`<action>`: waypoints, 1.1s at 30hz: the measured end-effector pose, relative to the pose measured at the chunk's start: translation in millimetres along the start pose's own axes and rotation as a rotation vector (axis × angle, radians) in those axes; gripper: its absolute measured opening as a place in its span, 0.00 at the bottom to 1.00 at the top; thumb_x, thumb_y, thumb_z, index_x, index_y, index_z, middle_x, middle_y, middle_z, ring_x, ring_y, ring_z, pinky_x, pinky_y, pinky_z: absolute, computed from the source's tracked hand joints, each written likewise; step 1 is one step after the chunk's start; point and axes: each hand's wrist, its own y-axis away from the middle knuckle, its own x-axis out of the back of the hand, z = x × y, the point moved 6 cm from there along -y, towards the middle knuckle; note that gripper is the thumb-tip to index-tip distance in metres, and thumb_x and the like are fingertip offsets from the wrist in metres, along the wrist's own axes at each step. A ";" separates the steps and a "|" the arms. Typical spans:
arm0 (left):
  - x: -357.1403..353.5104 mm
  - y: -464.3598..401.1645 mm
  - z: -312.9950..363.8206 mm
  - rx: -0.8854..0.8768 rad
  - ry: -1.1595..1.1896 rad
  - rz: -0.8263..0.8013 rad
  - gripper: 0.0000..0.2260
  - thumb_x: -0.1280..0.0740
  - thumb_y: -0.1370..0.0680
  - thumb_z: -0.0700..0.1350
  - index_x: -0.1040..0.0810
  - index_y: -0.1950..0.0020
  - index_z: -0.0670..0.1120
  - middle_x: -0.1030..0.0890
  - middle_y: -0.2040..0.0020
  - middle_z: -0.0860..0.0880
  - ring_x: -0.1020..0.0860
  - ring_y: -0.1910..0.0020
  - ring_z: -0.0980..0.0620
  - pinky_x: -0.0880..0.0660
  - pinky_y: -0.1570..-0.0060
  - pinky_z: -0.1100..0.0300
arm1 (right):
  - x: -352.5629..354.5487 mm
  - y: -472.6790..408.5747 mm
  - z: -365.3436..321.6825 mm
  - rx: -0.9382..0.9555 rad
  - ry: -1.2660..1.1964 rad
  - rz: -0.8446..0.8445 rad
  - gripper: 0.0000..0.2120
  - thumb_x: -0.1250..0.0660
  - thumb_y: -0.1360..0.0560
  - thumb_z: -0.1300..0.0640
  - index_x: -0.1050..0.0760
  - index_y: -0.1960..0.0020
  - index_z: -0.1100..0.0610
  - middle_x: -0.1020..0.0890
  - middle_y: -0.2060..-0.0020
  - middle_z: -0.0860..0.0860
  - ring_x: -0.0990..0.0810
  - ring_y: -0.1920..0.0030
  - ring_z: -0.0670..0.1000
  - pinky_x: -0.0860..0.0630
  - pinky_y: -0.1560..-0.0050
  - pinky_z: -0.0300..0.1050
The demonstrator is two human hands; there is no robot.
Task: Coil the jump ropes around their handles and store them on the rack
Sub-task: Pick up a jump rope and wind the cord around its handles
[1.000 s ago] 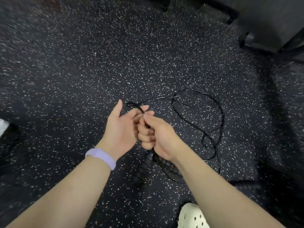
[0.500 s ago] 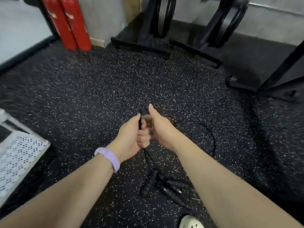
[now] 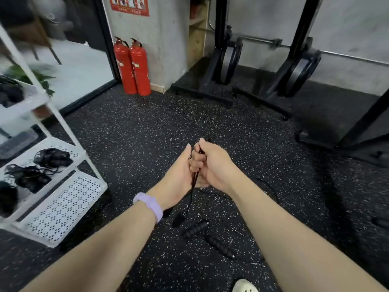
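Observation:
My right hand (image 3: pixel 212 165) grips a thin black jump rope (image 3: pixel 194 182), whose doubled cord sticks out above the fist and hangs down between my hands. Beside it, my left hand (image 3: pixel 179 175) rests against the cord with its fingers curled towards it. A black handle (image 3: pixel 179 218) dangles at the cord's lower end. Two ribbed black handles (image 3: pixel 194 228) (image 3: pixel 220 246) lie on the speckled floor below my arms. The white rack (image 3: pixel 63 205) stands at the left, with coiled black ropes (image 3: pixel 52 158) on its perforated shelves.
Two red fire extinguishers (image 3: pixel 132 66) stand against the wall ahead. Black gym racks with weight plates (image 3: pixel 229 57) fill the far right. More thin rope (image 3: pixel 267 186) lies on the floor behind my right arm. A white shoe (image 3: pixel 245 285) shows at the bottom edge.
The view has tilted up from the floor to the room. My hands have lifted the rope, so its handle now dangles, and most of the loose coil has left the floor.

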 end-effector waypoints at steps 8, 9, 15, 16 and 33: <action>62.3 69.3 -9.9 -0.095 -0.714 0.338 0.19 0.43 0.14 0.55 0.28 0.60 0.47 0.21 0.68 0.54 0.20 0.65 0.55 0.28 0.47 0.51 | -55.9 8.8 -42.4 0.129 0.231 0.033 0.21 0.51 0.11 0.50 0.24 0.50 0.57 0.16 0.61 0.53 0.17 0.57 0.54 0.24 0.46 0.47; 65.9 73.8 -8.5 -0.108 -0.627 0.373 0.18 0.44 0.14 0.54 0.31 0.60 0.47 0.26 0.70 0.54 0.24 0.67 0.52 0.29 0.51 0.51 | -61.0 11.4 -39.0 0.116 0.312 0.006 0.21 0.50 0.12 0.46 0.22 0.46 0.55 0.14 0.55 0.53 0.15 0.50 0.54 0.24 0.40 0.49; 47.9 91.9 28.6 -0.108 -0.002 0.365 0.17 0.45 0.12 0.52 0.30 0.57 0.48 0.38 0.72 0.53 0.38 0.73 0.54 0.34 0.65 0.58 | -53.8 47.6 38.4 -0.043 0.548 -0.283 0.36 0.46 0.25 0.24 0.20 0.34 0.48 0.15 0.39 0.47 0.18 0.36 0.49 0.37 0.22 0.58; 41.3 93.5 33.6 -0.100 0.099 0.327 0.17 0.45 0.12 0.52 0.31 0.58 0.48 0.38 0.71 0.53 0.39 0.73 0.54 0.35 0.66 0.58 | -46.0 55.9 55.9 -0.066 0.599 -0.329 0.33 0.44 0.26 0.22 0.19 0.36 0.44 0.14 0.41 0.43 0.18 0.36 0.46 0.39 0.21 0.61; 29.6 68.1 35.5 -0.130 0.181 0.251 0.19 0.44 0.14 0.55 0.24 0.38 0.41 0.14 0.47 0.43 0.16 0.45 0.47 0.26 0.36 0.51 | 14.7 79.0 97.4 -0.029 0.018 -0.038 0.04 0.24 0.25 0.54 0.17 0.53 0.53 0.16 0.57 0.59 0.15 0.56 0.60 0.18 0.47 0.58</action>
